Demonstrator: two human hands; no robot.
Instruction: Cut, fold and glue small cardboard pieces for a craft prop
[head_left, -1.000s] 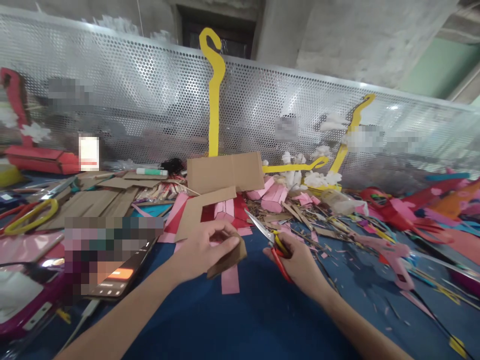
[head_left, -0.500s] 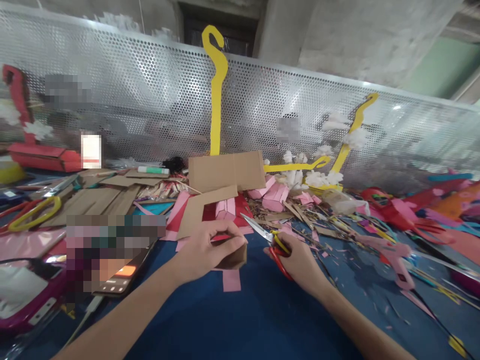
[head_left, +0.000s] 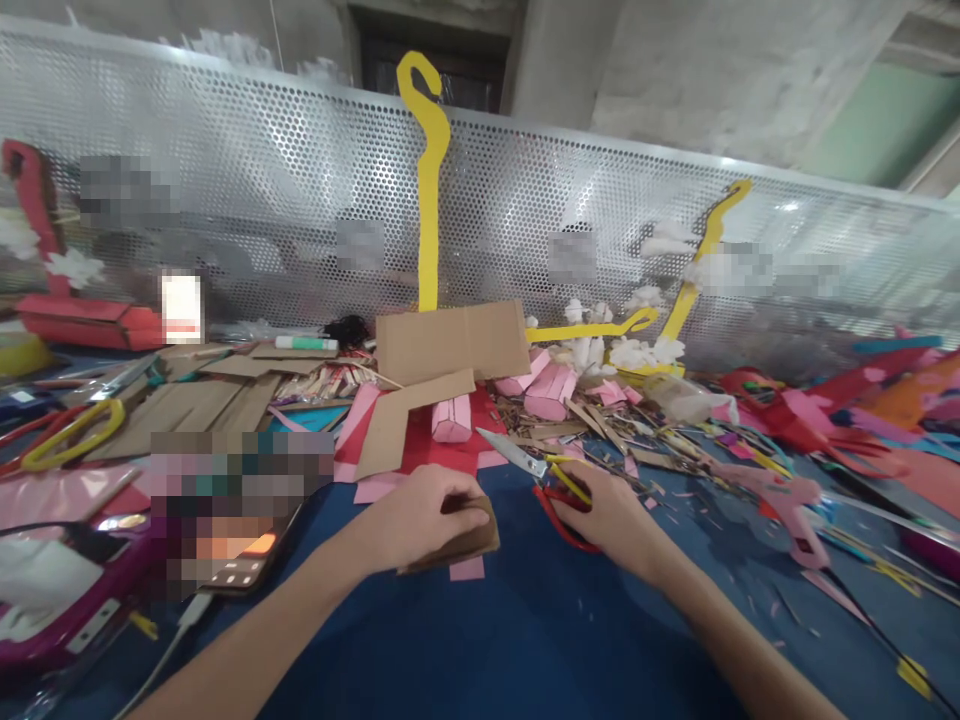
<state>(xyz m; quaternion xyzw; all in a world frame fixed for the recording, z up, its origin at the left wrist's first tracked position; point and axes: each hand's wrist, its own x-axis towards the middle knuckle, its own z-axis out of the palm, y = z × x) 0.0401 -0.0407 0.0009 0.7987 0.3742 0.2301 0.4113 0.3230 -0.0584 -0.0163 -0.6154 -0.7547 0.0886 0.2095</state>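
My left hand (head_left: pixel 426 522) is closed on a small folded piece of brown cardboard (head_left: pixel 476 540), low over the blue tabletop. Part of a pink paper piece (head_left: pixel 467 569) shows beneath the cardboard. To the right, my right hand (head_left: pixel 606 515) holds scissors (head_left: pixel 559 485) with red and yellow handles, their blades pointing up and left. Beyond the hands lie red paper (head_left: pixel 420 445), a bent cardboard strip (head_left: pixel 386 435) and a small pink box (head_left: pixel 452 418).
A yellow hook (head_left: pixel 429 200) stands behind a cardboard panel (head_left: pixel 454 340). A phone (head_left: pixel 244 572) and cable lie on the left. On the right are a pink glue gun (head_left: pixel 802 520) and scraps. A perforated metal barrier (head_left: pixel 495 200) runs behind.
The cardboard in my left hand has tilted flatter and lower, covering more of the pink piece. The scissors have turned slightly in my right hand.
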